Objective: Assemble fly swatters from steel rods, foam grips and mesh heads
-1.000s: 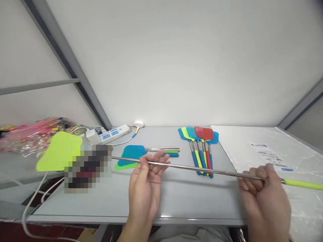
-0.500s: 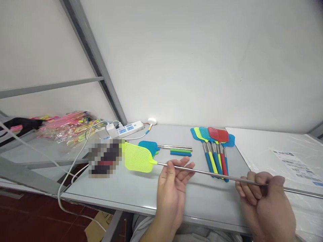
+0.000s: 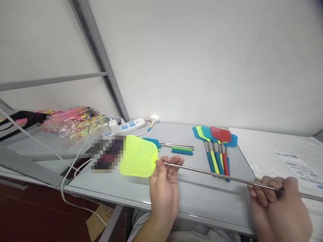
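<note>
A yellow-green fly swatter (image 3: 139, 156) with a long thin metal rod is held sideways above the table. My left hand (image 3: 165, 188) pinches the rod just beside the perforated head, thumb on the near side and fingers behind. My right hand (image 3: 280, 205) is closed round the rod farther to the right; the rod runs on past it to the frame's edge. Behind the head, partly hidden, lies a blue swatter head (image 3: 152, 142) with metal rods (image 3: 176, 145), near a green grip (image 3: 182, 148) and a blue grip (image 3: 182, 152).
Several finished-looking swatters (image 3: 214, 148) with coloured grips lie fanned at the back middle. A white package (image 3: 285, 158) with a label is at right. A power strip (image 3: 132, 125) with cables, plastic-bagged items (image 3: 73, 122) and a pixelated patch are at left. The table edge (image 3: 199, 216) runs in front.
My left hand has slid left along the rod to the base of the swatter head. My right hand has moved right and slightly down. The head looks larger and nearer.
</note>
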Available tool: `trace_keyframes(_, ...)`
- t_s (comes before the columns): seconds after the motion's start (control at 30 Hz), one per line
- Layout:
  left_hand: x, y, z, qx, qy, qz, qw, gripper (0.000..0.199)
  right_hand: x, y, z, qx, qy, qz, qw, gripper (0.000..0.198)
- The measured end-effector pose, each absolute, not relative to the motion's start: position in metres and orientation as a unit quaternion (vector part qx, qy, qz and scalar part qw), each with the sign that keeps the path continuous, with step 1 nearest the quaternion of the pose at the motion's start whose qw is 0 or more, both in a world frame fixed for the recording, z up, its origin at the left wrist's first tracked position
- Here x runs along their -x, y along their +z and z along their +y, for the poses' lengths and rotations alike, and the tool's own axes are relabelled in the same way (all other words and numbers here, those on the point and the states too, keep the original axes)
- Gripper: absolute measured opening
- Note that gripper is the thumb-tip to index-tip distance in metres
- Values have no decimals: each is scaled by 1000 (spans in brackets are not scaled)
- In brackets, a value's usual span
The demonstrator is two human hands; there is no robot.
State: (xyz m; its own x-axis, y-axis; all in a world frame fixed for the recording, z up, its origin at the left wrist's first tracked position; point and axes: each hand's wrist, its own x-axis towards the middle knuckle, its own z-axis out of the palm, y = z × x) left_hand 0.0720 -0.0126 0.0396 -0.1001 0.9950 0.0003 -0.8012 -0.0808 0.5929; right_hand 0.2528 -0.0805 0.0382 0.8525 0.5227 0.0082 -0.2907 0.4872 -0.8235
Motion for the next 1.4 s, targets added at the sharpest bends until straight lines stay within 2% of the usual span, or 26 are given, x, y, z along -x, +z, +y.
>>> trace_keyframes(0.17,-51,49,6,-210,746,236,587,25,-247,41,-80,448,271,-99,846,31)
trace_keyframes(0.27,-37,52,16,-187,749,246,586,21,-248,37,-78,440,287,-100,845,33)
trace_keyframes(0.4,-35,49,17,-156,753,260,584,25,-242,30,-75,417,332,-98,841,36)
trace_keyframes(0.67,-82,27,-17,-188,652,268,684,22,-198,20,-72,402,415,-126,806,37)
trace_keyframes(0.87,-75,30,-17,-203,670,253,668,30,-202,9,-73,407,476,-145,766,31)
trace_keyframes(1.0,-63,35,-7,-182,704,260,636,32,-207,12,-73,424,452,-140,772,28)
trace_keyframes(1.13,-48,41,7,-168,745,272,586,29,-222,26,-74,414,375,-120,821,22)
trace_keyframes(1.4,-17,54,30,-130,786,286,533,26,-257,32,-79,380,257,-65,886,48)
